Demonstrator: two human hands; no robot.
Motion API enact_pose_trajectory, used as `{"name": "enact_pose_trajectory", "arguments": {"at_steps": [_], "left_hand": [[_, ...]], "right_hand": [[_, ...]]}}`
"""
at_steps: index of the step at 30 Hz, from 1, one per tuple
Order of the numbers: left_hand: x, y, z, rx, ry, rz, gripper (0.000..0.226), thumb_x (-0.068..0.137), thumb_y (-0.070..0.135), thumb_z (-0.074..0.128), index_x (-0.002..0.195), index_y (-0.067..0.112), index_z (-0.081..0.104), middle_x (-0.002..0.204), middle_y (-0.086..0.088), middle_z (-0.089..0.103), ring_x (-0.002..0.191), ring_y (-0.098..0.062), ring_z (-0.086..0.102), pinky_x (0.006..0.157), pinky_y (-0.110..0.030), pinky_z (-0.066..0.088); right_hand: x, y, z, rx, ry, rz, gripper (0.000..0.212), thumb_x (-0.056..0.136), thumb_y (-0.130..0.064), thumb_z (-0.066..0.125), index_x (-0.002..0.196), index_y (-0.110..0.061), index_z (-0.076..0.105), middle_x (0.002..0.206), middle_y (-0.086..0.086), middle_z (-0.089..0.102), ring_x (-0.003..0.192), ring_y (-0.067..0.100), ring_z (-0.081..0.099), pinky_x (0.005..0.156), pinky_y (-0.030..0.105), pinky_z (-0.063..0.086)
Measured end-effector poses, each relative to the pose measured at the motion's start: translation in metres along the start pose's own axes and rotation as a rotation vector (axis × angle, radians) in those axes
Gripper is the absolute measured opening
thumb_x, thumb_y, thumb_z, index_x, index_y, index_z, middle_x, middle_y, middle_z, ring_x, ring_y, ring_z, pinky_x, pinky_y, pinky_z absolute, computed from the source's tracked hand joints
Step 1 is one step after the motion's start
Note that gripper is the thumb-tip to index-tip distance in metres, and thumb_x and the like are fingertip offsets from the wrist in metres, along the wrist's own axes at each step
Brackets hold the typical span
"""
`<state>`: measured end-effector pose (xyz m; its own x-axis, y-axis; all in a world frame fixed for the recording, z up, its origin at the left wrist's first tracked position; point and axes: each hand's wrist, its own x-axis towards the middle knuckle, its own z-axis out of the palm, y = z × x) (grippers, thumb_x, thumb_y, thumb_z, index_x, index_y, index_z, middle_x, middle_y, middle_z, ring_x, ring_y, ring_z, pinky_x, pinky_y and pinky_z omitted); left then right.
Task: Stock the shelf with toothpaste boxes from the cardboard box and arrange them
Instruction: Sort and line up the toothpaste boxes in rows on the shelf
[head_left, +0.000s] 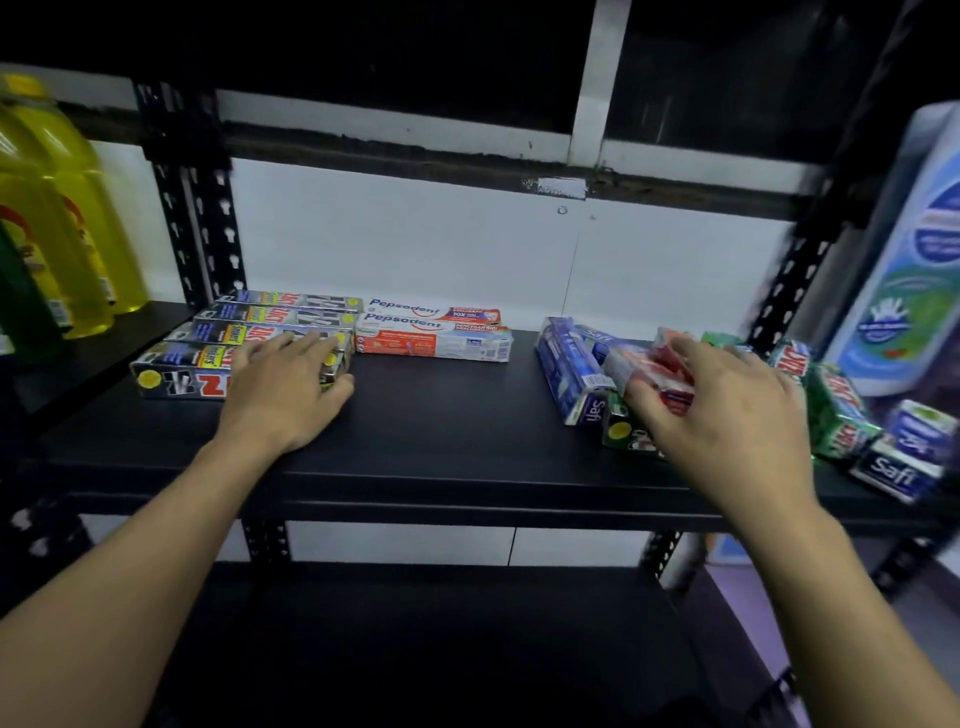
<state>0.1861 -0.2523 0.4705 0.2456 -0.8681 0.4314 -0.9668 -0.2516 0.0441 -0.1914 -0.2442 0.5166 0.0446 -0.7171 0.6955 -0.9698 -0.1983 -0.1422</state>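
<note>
On the black shelf (447, 415) several black toothpaste boxes (208, 338) lie in a row at the left. My left hand (288, 387) rests flat on the front ones, thumb at their right end. Two white and red Pepsodent boxes (434, 332) lie behind, mid-shelf. At the right is a loose heap: blue Safi boxes (569, 371), green boxes (839, 410) and a red and white box (654, 366). My right hand (727, 410) curls over the red and white box, fingers around it. No cardboard box is in view.
Yellow bottles (57, 208) stand on the neighbouring shelf at the left. A tall blue and white pack (914, 270) stands at the right. Black perforated posts (208, 208) frame the bay. A lower shelf (415, 639) lies below.
</note>
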Motion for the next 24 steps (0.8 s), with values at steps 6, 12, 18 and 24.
{"name": "enact_pose_trajectory", "arguments": {"at_steps": [6, 12, 18, 24], "left_hand": [[-0.001, 0.002, -0.003, 0.005, -0.007, 0.000, 0.058, 0.096, 0.055, 0.037, 0.148, 0.029, 0.038, 0.156, 0.003, 0.036, 0.145, -0.022, 0.027, 0.115, -0.045, 0.017], [0.000, 0.000, -0.001, 0.006, -0.008, -0.004, 0.058, 0.097, 0.056, 0.038, 0.148, 0.029, 0.038, 0.157, 0.004, 0.035, 0.145, -0.022, 0.028, 0.116, -0.044, 0.015], [0.001, -0.001, 0.001, 0.010, 0.004, 0.001, 0.058, 0.096, 0.055, 0.040, 0.147, 0.029, 0.040, 0.154, 0.002, 0.039, 0.144, -0.022, 0.031, 0.115, -0.045, 0.017], [0.001, -0.001, 0.000, 0.017, 0.000, -0.002, 0.058, 0.096, 0.056, 0.039, 0.148, 0.030, 0.039, 0.156, 0.003, 0.037, 0.145, -0.022, 0.029, 0.115, -0.045, 0.016]], "right_hand": [[-0.015, 0.018, 0.012, -0.127, -0.193, -0.050, 0.073, 0.080, -0.073, 0.051, 0.136, -0.024, 0.050, 0.129, -0.001, 0.064, 0.135, 0.032, 0.040, 0.108, 0.068, 0.020], [-0.017, 0.015, 0.009, 0.026, -0.145, -0.030, 0.073, 0.078, -0.076, 0.049, 0.140, -0.036, 0.047, 0.126, -0.003, 0.065, 0.135, 0.033, 0.043, 0.109, 0.070, 0.012], [-0.016, 0.017, 0.011, 0.122, -0.078, -0.078, 0.057, 0.082, -0.062, 0.061, 0.129, -0.028, 0.061, 0.119, 0.000, 0.069, 0.124, 0.031, 0.054, 0.111, 0.066, 0.019], [-0.014, 0.011, 0.002, 0.421, 0.025, -0.076, 0.054, 0.079, -0.051, 0.072, 0.120, -0.016, 0.067, 0.113, 0.000, 0.071, 0.100, 0.020, 0.066, 0.091, 0.032, 0.050]]}}
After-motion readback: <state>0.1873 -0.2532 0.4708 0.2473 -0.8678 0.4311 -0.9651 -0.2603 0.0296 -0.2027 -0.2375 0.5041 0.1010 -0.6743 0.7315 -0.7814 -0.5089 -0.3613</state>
